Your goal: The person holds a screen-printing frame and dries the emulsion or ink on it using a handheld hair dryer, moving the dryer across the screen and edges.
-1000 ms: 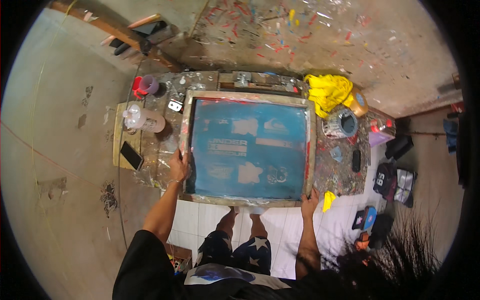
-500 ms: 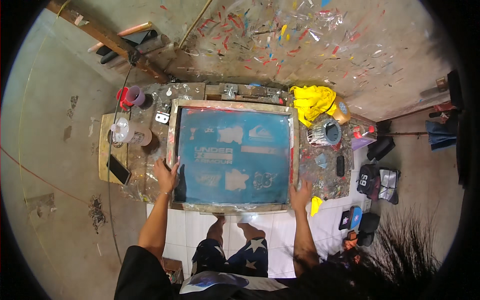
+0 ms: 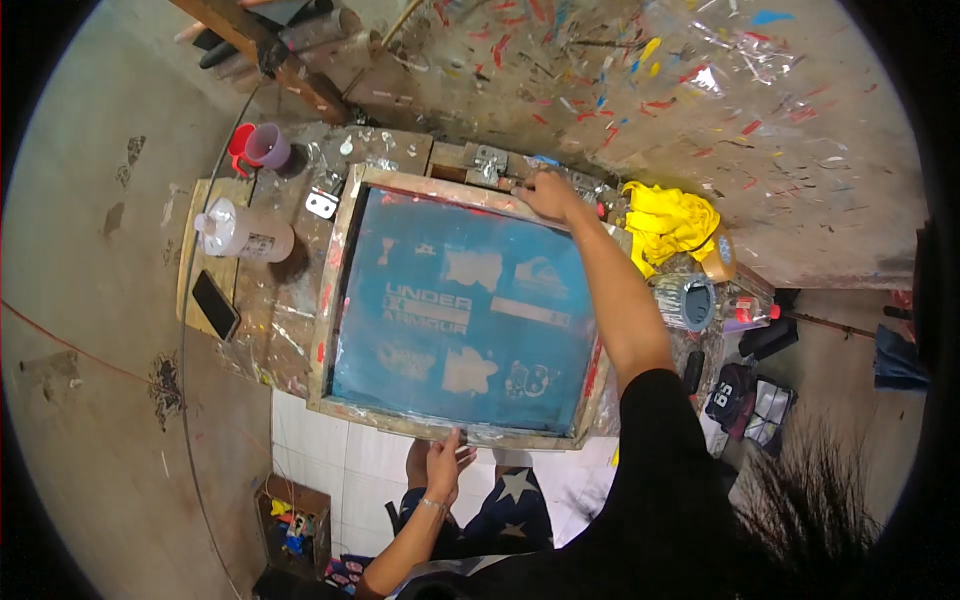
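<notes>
Far left on the paint-smeared worktop (image 3: 290,330), a dark phone (image 3: 215,305) lying flat on a wooden board; just above it a clear plastic bottle (image 3: 245,232) on its side, and further up a pinkish cup (image 3: 267,146) against a red one; then the big wooden-framed printing screen (image 3: 460,310) with its blue mesh, lying across the middle of the worktop, slightly tilted in view; at its near edge the left hand (image 3: 445,462), fingers curled on the lower frame rail, thumb on top, holding it; at the far edge the right hand (image 3: 548,195), arm stretched across the mesh, fingers closed around something at the upper rail beside a metal hinge clamp (image 3: 490,163), exactly what cannot be told; right of that a crumpled yellow cloth (image 3: 672,222); below it a grey paint tub (image 3: 686,300); behind everything a paint-spattered wall (image 3: 620,80).
</notes>
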A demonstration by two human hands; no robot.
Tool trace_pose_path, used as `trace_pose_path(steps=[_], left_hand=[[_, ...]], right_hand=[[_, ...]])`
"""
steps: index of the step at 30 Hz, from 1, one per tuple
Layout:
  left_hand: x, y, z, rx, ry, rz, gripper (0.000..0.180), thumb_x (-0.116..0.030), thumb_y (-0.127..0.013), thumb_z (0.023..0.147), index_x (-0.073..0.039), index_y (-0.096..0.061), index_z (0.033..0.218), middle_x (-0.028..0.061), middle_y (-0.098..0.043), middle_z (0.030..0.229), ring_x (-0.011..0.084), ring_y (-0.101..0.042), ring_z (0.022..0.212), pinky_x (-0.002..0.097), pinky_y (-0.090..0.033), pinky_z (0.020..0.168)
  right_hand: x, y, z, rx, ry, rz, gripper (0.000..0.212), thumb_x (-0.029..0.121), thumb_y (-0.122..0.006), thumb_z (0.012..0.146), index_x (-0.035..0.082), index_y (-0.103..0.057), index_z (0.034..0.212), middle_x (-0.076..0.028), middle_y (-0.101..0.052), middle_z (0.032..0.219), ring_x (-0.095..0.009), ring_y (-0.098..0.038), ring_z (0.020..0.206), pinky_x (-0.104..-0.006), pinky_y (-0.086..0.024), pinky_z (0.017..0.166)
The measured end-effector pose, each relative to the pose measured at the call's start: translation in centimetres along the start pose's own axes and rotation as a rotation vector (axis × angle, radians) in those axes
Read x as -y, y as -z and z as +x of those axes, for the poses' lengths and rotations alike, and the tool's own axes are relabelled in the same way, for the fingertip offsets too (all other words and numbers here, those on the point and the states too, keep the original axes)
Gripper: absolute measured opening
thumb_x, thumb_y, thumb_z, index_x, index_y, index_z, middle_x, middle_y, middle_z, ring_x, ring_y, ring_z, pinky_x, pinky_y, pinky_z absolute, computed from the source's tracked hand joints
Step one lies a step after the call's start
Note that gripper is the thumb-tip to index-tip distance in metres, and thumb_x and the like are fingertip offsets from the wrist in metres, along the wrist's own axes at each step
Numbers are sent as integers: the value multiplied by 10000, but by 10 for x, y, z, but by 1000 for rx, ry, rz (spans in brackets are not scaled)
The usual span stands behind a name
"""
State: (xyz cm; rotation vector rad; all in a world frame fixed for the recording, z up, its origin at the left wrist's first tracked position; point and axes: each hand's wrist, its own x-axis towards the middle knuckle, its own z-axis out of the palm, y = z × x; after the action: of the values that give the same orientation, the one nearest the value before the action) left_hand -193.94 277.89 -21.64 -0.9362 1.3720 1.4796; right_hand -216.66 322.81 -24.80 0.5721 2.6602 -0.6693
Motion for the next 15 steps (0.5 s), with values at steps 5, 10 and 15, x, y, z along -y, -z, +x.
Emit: trace_pose_path(steps=[5, 10, 15], left_hand=[[1, -30, 12, -180, -116, -28, 285, -201, -660, 908, 50, -562, 1001, 101, -547, 924, 206, -607, 690, 347, -623, 587], [9, -27, 22, -238, -115, 7, 241, -152, -661, 901, 65, -568, 950, 98, -568, 834, 206, -634, 622, 317, -633, 577], [-4, -28, 22, -266, -102, 62, 326, -205, -667, 891, 88, -531, 938, 115, -576, 828, 226, -669, 631, 311, -612, 573]], right_hand=[[-15, 10, 9, 23, 153, -36, 355, 352, -561, 937, 43, -715, 1020, -241, -669, 1088, -422, -616, 1056, -503, -474, 941], [-12, 12, 8, -138, 181, -64, 401, 355, -547, 954, -6, -711, 892, -260, -675, 991, -430, -644, 952, -519, -498, 868], [-34, -4, 14, -176, 301, -73, 357, 287, -540, 945, -11, -720, 868, -268, -674, 984, -420, -654, 930, -520, -504, 845]])
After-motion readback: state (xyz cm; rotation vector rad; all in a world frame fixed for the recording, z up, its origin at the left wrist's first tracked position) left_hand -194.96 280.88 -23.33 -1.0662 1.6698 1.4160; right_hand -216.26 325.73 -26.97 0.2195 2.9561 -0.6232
